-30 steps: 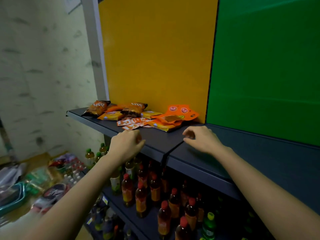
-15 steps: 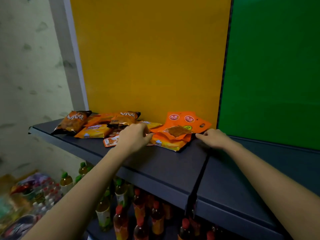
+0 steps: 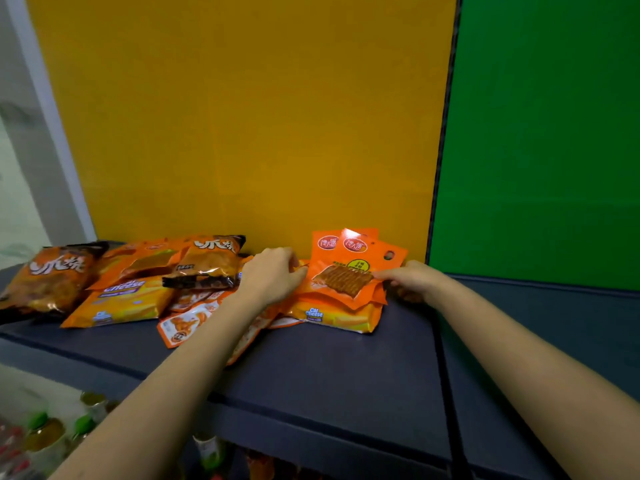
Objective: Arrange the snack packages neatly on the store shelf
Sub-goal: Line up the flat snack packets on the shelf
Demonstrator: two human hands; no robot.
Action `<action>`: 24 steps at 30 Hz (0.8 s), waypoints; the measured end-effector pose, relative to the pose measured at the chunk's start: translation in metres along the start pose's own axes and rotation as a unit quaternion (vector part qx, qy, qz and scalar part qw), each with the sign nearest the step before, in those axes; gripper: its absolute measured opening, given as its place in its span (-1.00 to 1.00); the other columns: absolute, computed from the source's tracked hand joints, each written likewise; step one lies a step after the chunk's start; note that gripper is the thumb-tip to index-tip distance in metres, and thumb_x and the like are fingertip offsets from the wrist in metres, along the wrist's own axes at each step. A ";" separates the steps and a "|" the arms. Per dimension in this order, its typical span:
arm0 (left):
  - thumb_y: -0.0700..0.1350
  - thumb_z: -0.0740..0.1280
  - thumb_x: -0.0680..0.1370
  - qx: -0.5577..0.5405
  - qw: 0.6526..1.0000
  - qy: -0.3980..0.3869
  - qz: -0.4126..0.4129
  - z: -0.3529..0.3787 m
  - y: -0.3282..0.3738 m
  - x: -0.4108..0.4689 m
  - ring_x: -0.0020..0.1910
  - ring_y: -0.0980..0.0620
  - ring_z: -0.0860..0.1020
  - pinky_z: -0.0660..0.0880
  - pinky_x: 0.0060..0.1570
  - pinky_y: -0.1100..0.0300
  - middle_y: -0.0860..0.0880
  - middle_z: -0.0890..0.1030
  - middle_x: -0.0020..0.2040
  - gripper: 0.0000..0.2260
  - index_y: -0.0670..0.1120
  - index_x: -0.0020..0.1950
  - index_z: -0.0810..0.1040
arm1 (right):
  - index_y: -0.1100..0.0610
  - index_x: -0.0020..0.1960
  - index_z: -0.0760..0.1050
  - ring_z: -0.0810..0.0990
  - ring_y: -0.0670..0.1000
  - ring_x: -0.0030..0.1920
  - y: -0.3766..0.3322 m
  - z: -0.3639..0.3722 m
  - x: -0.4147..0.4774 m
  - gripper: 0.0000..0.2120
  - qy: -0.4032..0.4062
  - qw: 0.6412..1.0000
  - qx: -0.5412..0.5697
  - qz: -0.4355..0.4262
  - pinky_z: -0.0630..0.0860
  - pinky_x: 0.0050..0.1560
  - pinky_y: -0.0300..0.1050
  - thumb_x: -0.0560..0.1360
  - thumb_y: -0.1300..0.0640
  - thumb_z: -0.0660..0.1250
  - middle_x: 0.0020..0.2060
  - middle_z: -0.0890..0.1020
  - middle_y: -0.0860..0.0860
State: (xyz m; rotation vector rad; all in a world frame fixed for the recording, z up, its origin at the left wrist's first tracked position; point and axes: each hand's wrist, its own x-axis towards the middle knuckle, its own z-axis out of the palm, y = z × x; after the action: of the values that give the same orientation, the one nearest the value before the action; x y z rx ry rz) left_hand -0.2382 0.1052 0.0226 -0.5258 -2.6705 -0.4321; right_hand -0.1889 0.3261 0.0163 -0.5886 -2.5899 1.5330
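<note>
Head view, snack-strewn shelf (image 3: 329,368), right hand (image 3: 410,280) pinching orange pouch (image 3: 346,271), left hand (image 3: 268,277) curled at its edge, grip unclear

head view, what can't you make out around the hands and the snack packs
All in the head view:
Left hand: its own back hides the fingertips, so its grip cannot be told.
Small sachets: partly under the left forearm.
Pouches stacked behind the orange pouch that the right hand pinches: count hidden.
Bottles below the shelf: blurred, cut by the bottom edge.
</note>
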 end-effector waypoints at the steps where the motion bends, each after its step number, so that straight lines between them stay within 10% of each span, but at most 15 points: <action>1: 0.09 0.24 0.54 -0.003 1.000 -0.007 0.006 0.003 -0.002 0.005 0.14 -0.15 0.52 0.43 -0.03 0.07 -0.12 0.60 0.13 -0.71 -0.09 0.09 0.55 | 0.13 0.02 0.42 0.40 -0.07 -0.30 -0.002 0.003 0.000 -0.82 0.008 1.000 0.008 0.000 0.32 -0.32 -0.23 0.50 0.10 0.35 -0.12 0.51 0.07; 12: 0.02 0.22 0.56 -0.046 0.989 -0.127 0.062 0.023 -0.010 0.059 0.14 -0.22 0.52 0.41 -0.05 0.09 -0.22 0.59 0.15 -0.68 -0.22 0.09 0.55 | 0.10 -0.26 0.34 0.49 0.03 -0.27 -0.011 -0.009 -0.008 -0.73 0.153 0.980 0.126 -0.032 0.43 -0.24 -0.16 0.62 0.22 0.09 -0.33 0.51 0.07; 24: 0.05 0.23 0.54 -0.079 0.980 -0.179 -0.022 0.056 -0.003 0.099 0.32 -0.18 0.39 0.38 0.29 0.02 -0.17 0.50 0.30 -0.64 -0.14 0.23 0.51 | 0.15 0.12 0.34 0.52 -0.05 -0.25 0.007 -0.034 -0.034 -0.87 0.293 0.939 0.181 0.015 0.42 -0.30 -0.15 0.63 0.13 0.10 -0.09 0.54 0.10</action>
State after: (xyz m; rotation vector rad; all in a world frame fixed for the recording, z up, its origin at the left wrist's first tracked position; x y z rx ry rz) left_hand -0.3412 0.1521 0.0145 -0.6456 -3.0124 -0.6175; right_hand -0.1468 0.3449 0.0311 -0.8774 -1.8182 1.4947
